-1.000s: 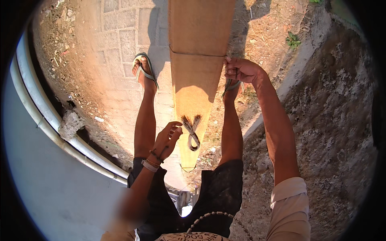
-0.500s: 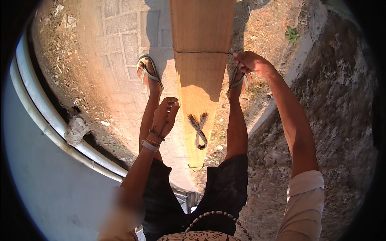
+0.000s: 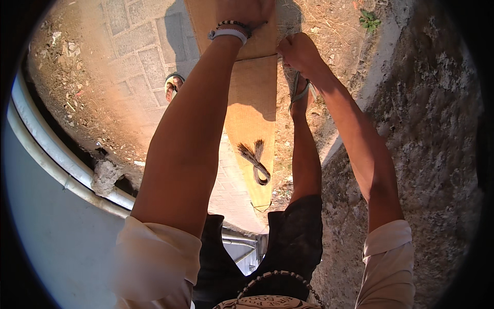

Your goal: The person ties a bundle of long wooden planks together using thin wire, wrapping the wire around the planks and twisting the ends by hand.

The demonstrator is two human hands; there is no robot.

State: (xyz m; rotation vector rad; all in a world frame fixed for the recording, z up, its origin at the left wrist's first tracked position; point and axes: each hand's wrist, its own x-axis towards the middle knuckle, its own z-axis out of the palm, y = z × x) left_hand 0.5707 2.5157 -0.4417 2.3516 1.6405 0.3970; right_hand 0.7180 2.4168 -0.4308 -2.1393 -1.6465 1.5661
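Observation:
A long tan wooden board stretches away from me between my legs. A thin dark wire crosses its face from side to side. At the board's right edge, the closed fingers of my right hand grip the end of this wire. My left hand is stretched far over the board, beyond the wire. The top of the picture cuts it off, so its fingers are mostly hidden. On the near part of the board lies a folded bundle of thin wires. Another wire loop shows at the board's near end.
My sandalled feet stand on either side of the board. Stone paving lies to the left, dry grass and dirt to the right. A rough wall rises on the right; pale pipes and a stone chunk are on the left.
My left hand has swung from beside the board up and forward over it, past the wire. My right hand has shifted slightly up and left, still at the board's right edge.

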